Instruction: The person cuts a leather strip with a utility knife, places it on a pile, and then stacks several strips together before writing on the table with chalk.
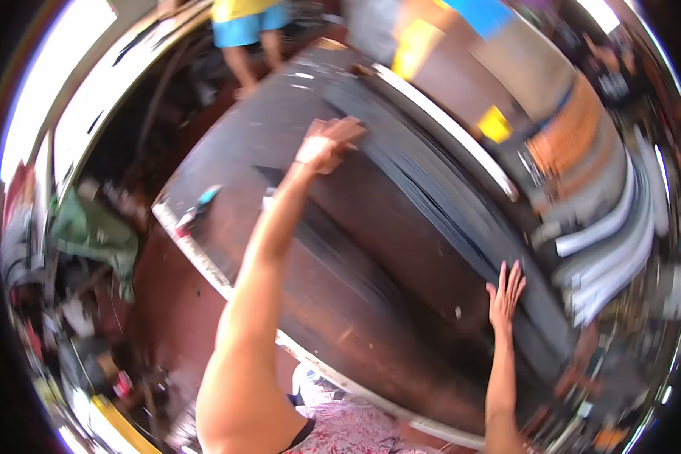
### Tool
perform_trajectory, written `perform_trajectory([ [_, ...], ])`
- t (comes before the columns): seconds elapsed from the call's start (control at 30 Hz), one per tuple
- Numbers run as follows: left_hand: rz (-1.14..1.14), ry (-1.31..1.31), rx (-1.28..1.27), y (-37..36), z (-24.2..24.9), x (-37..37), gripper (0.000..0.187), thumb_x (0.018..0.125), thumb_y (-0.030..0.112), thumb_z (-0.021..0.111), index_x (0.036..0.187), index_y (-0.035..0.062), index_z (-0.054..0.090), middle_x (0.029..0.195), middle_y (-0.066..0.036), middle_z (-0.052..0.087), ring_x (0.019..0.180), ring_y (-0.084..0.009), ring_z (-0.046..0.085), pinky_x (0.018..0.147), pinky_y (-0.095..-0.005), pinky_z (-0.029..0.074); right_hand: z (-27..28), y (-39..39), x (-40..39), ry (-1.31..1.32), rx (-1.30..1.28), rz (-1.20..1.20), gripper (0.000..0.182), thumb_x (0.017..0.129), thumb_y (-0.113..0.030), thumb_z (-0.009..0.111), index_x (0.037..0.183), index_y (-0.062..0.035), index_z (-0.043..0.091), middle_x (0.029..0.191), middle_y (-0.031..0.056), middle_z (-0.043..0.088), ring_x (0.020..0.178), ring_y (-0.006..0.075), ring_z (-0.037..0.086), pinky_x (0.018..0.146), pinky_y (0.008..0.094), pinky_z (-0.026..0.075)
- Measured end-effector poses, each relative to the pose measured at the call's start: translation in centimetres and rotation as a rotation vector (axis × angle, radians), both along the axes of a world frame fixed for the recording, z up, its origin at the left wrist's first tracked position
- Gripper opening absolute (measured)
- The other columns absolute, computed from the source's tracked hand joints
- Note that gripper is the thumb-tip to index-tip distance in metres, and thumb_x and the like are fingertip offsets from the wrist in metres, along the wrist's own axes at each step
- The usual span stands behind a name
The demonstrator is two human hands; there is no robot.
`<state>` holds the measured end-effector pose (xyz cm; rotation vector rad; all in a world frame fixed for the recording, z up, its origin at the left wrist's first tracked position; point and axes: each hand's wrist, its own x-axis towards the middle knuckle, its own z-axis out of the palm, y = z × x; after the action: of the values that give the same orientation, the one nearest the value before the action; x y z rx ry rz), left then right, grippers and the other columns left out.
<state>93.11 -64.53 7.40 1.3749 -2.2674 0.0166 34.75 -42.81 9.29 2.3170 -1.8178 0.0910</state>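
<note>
Patterned shirt (352,427) at 6 o'clock, cut off by frame. Right hand (506,299) at 4 o'clock: open, fingers spread, at dark cloth (461,204), nothing gripped. Cloth lies lengthwise on table (223,234), 12 to 5 o'clock, running between and past both hands. Left hand (329,144) at 12: blurred, fingers extended near cloth's edge; contact, grip can't tell. Person (250,30) beyond, 11 o'clock, upper body cropped.

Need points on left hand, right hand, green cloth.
Left hand (324,148): head view, back of the hand.
Right hand (504,304): head view, back of the hand.
Green cloth (93,227): head view, middle of its folds.
</note>
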Motion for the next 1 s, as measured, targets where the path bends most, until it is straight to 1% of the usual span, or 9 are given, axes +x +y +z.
perform_trajectory([
  [0.1, -0.113, 0.351, 0.170, -1.0, -1.5, 0.2, 0.074, 0.070, -0.006, 0.059, 0.140, 0.0192, 0.059, 0.152, -0.005, 0.050, 0.139, -0.0218, 0.048, 0.107, -0.0381, 0.040, 0.0, 3.0, -5.9, -0.069, 0.032, -0.064, 0.077, 0.095, -0.034, 0.062, 0.160, -0.0137, 0.026, 0.166, 0.0209, 0.015, 0.151, 0.0402, 0.021, 0.123, 0.0574, 0.014],
  [0.13, -0.058, 0.252, 0.175, -1.1, -1.1, -0.1, 0.074, 0.071, -0.012, 0.052, 0.140, 0.0128, 0.059, 0.152, -0.010, 0.050, 0.136, -0.0265, 0.051, 0.105, -0.0383, 0.047, -0.2, 4.0, -8.2, -0.101, 0.023, -0.064, 0.079, 0.094, -0.034, 0.064, 0.160, -0.0155, 0.026, 0.166, 0.0205, 0.014, 0.151, 0.0401, 0.021, 0.123, 0.0573, 0.014],
  [0.2, -0.236, 0.534, 0.194, -1.1, -0.7, -0.8, 0.075, 0.071, -0.019, 0.040, 0.141, 0.0027, 0.055, 0.151, -0.020, 0.047, 0.130, -0.0348, 0.056, 0.098, -0.0339, 0.057, -0.8, 5.9, -12.4, -0.094, 0.030, -0.110, 0.085, 0.090, -0.033, 0.069, 0.160, -0.0163, 0.025, 0.167, 0.0194, 0.013, 0.151, 0.0384, 0.021, 0.123, 0.0571, 0.015],
  [0.27, -0.093, 0.199, 0.046, -0.9, -1.1, -1.2, 0.069, 0.080, -0.020, 0.041, 0.143, 0.0062, 0.054, 0.151, -0.016, 0.048, 0.133, -0.0335, 0.053, 0.099, -0.0383, 0.057, -1.2, 8.2, -16.3, -0.098, 0.015, -0.139, 0.089, 0.087, -0.032, 0.072, 0.161, -0.0183, 0.025, 0.167, 0.0182, 0.012, 0.152, 0.0376, 0.020, 0.123, 0.0560, 0.015],
  [0.3, -0.106, 0.370, 0.151, -1.0, -1.7, -0.9, 0.063, 0.086, -0.018, 0.049, 0.143, 0.0077, 0.054, 0.152, -0.014, 0.048, 0.135, -0.0329, 0.051, 0.101, -0.0366, 0.055, -1.4, 9.4, -18.2, -0.102, 0.016, -0.147, 0.092, 0.085, -0.030, 0.074, 0.161, -0.0198, 0.024, 0.168, 0.0169, 0.011, 0.152, 0.0375, 0.020, 0.123, 0.0556, 0.016],
  [0.33, -0.085, 0.136, 0.035, -1.8, -2.2, 0.0, 0.060, 0.088, -0.015, 0.055, 0.144, 0.0081, 0.054, 0.153, -0.013, 0.047, 0.137, -0.0309, 0.049, 0.105, -0.0347, 0.052, -1.2, 10.5, -19.9, -0.108, 0.033, -0.181, 0.092, 0.084, -0.029, 0.075, 0.161, -0.0205, 0.024, 0.168, 0.0164, 0.011, 0.152, 0.0375, 0.020, 0.123, 0.0556, 0.016],
  [0.43, -0.143, 0.061, -0.017, -2.3, -2.3, 0.8, 0.049, 0.094, -0.004, 0.060, 0.142, 0.0052, 0.055, 0.148, -0.012, 0.054, 0.136, -0.0294, 0.051, 0.110, -0.0383, 0.045, -1.5, 14.5, -25.8, -0.083, 0.033, -0.298, 0.093, 0.084, -0.029, 0.076, 0.161, -0.0218, 0.024, 0.168, 0.0163, 0.010, 0.152, 0.0374, 0.020, 0.123, 0.0558, 0.016],
  [0.63, -0.130, -0.284, -0.213, -4.7, -2.9, 2.9, 0.045, 0.099, 0.005, 0.058, 0.144, 0.0053, 0.054, 0.147, -0.012, 0.055, 0.135, -0.0317, 0.052, 0.111, -0.0408, 0.042, -2.5, 22.7, -37.3, 0.022, -0.004, -0.588, 0.079, 0.097, -0.037, 0.060, 0.162, -0.0254, 0.019, 0.168, 0.0185, 0.009, 0.152, 0.0386, 0.020, 0.122, 0.0567, 0.017],
  [1.0, -0.160, -0.077, -0.018, -5.6, -4.1, 4.7, 0.058, 0.094, -0.010, 0.055, 0.148, 0.0076, 0.049, 0.151, -0.012, 0.051, 0.137, -0.0284, 0.050, 0.110, -0.0377, 0.045, -2.2, 25.3, -45.5, 0.172, -0.086, -0.740, 0.071, 0.100, -0.026, 0.057, 0.161, -0.0264, 0.022, 0.165, 0.0190, 0.020, 0.149, 0.0364, 0.028, 0.120, 0.0558, 0.025],
])
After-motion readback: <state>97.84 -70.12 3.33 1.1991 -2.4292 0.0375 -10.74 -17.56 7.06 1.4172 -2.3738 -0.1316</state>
